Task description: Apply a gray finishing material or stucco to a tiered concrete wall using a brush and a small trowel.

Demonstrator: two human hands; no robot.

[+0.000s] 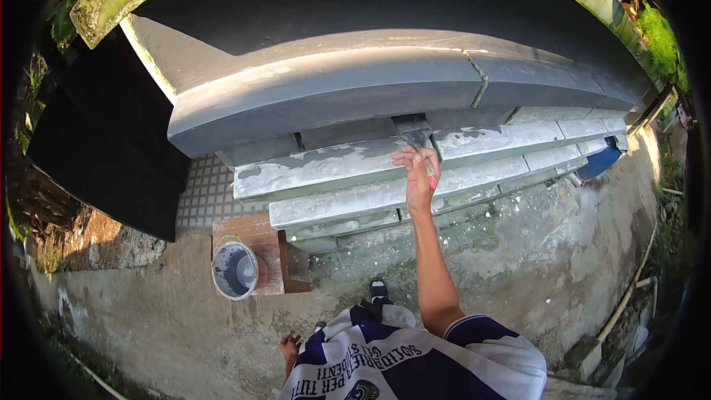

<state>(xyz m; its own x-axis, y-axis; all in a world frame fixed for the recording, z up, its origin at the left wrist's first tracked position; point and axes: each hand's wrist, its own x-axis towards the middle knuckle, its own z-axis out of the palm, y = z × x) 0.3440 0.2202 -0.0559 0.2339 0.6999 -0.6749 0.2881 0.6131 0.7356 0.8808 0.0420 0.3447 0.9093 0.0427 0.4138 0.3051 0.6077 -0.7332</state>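
Paintbrush [415, 135]: at 2 o'clock from centre, bristles at the dark gap beneath the grey ledge [326, 107].
Right hand [421, 170]: closed around its handle.
Left hand [290, 344]: 7 o'clock, fingers loosely parted, seemingly empty.
Paint bucket [261, 272]: 8 o'clock, apparently on a brown box [271, 248].
Step in hand: probably brushing grey coating into the gap.
Next move: likely calls for short, controlled strokes toward the patchy upper step [318, 167].
Unclear: bristle tips blend into shadow; fingers cover most of the handle.
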